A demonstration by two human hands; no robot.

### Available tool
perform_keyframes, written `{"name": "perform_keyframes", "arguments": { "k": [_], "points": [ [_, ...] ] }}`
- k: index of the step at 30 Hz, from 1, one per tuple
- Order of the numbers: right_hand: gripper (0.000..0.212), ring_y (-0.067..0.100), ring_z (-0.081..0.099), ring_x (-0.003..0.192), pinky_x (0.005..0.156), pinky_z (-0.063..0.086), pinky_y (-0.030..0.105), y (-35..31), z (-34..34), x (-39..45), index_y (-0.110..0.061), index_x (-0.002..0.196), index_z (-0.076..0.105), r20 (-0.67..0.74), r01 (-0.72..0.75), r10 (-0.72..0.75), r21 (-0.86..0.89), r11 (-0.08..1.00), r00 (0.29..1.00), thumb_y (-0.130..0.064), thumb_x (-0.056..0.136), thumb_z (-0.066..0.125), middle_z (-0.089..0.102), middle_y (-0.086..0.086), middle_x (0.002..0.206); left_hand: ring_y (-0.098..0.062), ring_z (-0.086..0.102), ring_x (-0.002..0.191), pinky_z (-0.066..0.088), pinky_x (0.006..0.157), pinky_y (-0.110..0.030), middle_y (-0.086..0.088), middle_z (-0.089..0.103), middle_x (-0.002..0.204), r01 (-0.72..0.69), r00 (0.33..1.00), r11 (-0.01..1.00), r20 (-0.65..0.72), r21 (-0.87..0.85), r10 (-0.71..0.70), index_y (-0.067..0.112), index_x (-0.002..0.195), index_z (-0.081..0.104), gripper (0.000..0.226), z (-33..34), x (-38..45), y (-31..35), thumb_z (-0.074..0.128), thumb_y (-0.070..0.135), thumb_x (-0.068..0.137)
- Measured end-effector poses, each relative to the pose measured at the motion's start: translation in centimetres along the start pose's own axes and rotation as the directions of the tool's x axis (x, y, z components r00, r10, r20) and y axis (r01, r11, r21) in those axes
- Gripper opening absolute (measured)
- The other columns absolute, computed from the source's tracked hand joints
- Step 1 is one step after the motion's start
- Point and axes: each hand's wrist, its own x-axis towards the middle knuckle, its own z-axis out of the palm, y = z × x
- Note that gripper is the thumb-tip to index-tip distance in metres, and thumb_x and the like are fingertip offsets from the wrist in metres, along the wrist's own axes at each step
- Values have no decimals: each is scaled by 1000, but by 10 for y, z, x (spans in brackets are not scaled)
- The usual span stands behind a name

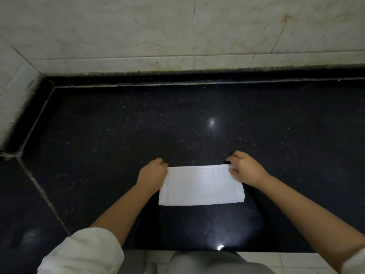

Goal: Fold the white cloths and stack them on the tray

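The left hand [153,171] has its fingers curled, and its grip pinches the far left corner of the white cloth [201,185]. The right hand [245,168] does the same at the far right corner, with its thumb and fingers closed on the edge of the cloth. So both hands hold the cloth at its far side, one at each end.

The cloth is a long folded shape. It lies flat on the black table [118,135], close to the near edge and about in the middle between the two arms. Its near edge looks thick, with layers one on top of the other. The far edge runs straight from one hand to the other.

The left arm has a white sleeve [83,252] rolled up near the elbow. A bit of white sleeve shows on the right arm too, at the corner of the view.

The table is dark and shiny with tiny light specks. Bright spots of light shine on it. A thin pale line crosses the table on the left side. Behind the table stands a pale tiled wall [177,32] with some brown streaks on the right. Below the near edge of the table you can see a light tiled floor [276,262].
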Motion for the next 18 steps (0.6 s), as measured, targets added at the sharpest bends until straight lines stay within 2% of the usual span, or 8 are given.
{"name": "perform_keyframes", "arguments": {
  "k": [2, 5, 7, 10, 12, 15, 16, 18],
  "points": [
    [35, 27, 52, 110, 87, 43, 30, -1, 1, -2, -5, 125, 53, 33, 4, -3, -46, 999, 999, -12, 90, 50, 53, 12, 116, -23, 55, 100, 44, 75, -31, -10, 54, 114, 27, 999, 999, 29, 25, -28, 5, 110, 61, 27, -3, -3, 4, 42, 16, 97],
    [24, 29, 55, 98, 79, 46, 34, -5, -3, -1, -1, 104, 64, 90, 4, 5, -92, 996, 996, -6, 88, 47, 47, 8, 95, -21, 53, 98, 44, 76, -28, -9, 52, 114, 69, 996, 996, 60, 56, -72, 5, 109, 60, 24, -7, -3, 12, 43, 15, 96],
    [23, 31, 56, 95, 77, 48, 36, -6, -13, 0, 1, 98, 65, 76, 23, -15, -97, 995, 997, -4, 86, 47, 48, 8, 94, -23, 53, 98, 44, 74, -30, -11, 52, 113, 88, 995, 996, 38, 28, -89, 5, 107, 61, 23, -17, -3, 16, 44, 15, 95],
    [17, 35, 57, 92, 76, 48, 37, -7, -43, 1, 0, 92, 66, -172, 53, -58, -33, 998, 983, -3, 82, 53, 58, 19, 97, -29, 55, 95, 44, 75, -36, -16, 55, 107, 128, 984, 986, -113, -111, -141, 3, 101, 61, 19, -47, 0, 22, 50, 14, 91],
    [11, 37, 59, 82, 72, 47, 35, -11, -67, -4, 2, 82, 66, -418, 128, -123, -17, 992, 900, -1, 76, 57, 61, 22, 86, -30, 55, 90, 43, 74, -37, -15, 58, 99, 85, 953, 983, -275, -163, -128, 2, 95, 60, 13, -69, 0, 28, 54, 11, 87],
    [20, 34, 58, 72, 69, 40, 31, -12, -75, -21, 1, 77, 65, -610, 223, -202, -42, 974, 766, -7, 73, 47, 63, 18, 79, -33, 56, 77, 44, 64, -37, -17, 59, 85, -115, 885, 991, -459, -66, 72, 0, 82, 58, 5, -83, -9, 33, 60, 0, 76],
    [23, 32, 57, 73, 68, 41, 31, -8, -67, -26, 0, 76, 65, -621, 233, -209, -43, 972, 756, -8, 72, 44, 63, 17, 80, -32, 57, 71, 46, 58, -36, -17, 60, 79, -185, 866, 983, -470, 11, 169, 0, 75, 58, 5, -77, -13, 32, 58, -1, 71],
    [22, 34, 59, 74, 66, 49, 33, -2, -40, -40, -2, 75, 66, -578, 197, -198, -66, 978, 792, -8, 71, 45, 65, 16, 81, -30, 58, 61, 47, 49, -32, -13, 61, 71, -252, 864, 957, -411, 146, 291, 4, 67, 57, 6, -54, -22, 26, 53, 8, 66]
  ]
}}
